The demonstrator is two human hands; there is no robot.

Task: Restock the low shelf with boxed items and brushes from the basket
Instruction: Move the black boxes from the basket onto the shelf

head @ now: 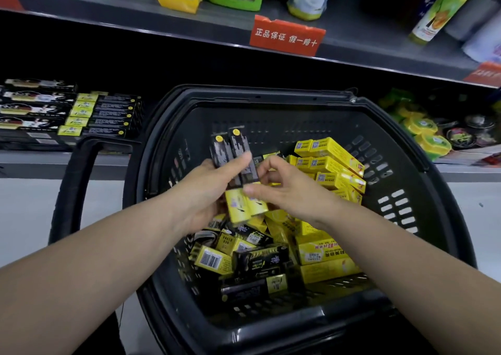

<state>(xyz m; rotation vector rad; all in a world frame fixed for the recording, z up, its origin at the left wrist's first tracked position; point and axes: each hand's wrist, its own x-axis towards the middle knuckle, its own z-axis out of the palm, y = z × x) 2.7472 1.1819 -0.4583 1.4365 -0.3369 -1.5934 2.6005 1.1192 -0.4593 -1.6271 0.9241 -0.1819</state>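
black plastic basket (257, 95): pictured in front of the low shelf (27, 165), its bottom heaped with stock.
left hand (206, 192): two long black-and-yellow boxes (233, 148) are gripped upright above the basket, with fingers wrapped round their middles.
right hand (287, 192): the same bundle is pinched between thumb and curled fingers at its yellow lower end, as if being squared up.
already shelved: a stepped row of matching boxes (108, 116) is laid flat on the left of the low shelf, beside long black packs (32, 108) that may be the brushes; the print is too small to be sure.
left in the basket: bright yellow cartons (328, 159) are stacked along the right wall, and short black-and-yellow cartons (257, 259) are jumbled at the near end.
progress: judged well short of halfway; one product line is begun, most of the load is unshelved, and no loose brushes can be made out in the basket.
right of the shelf: round yellow-green tubs (423, 132) are displayed.
above: a red tag (287, 36) is clipped to the upper shelf edge.
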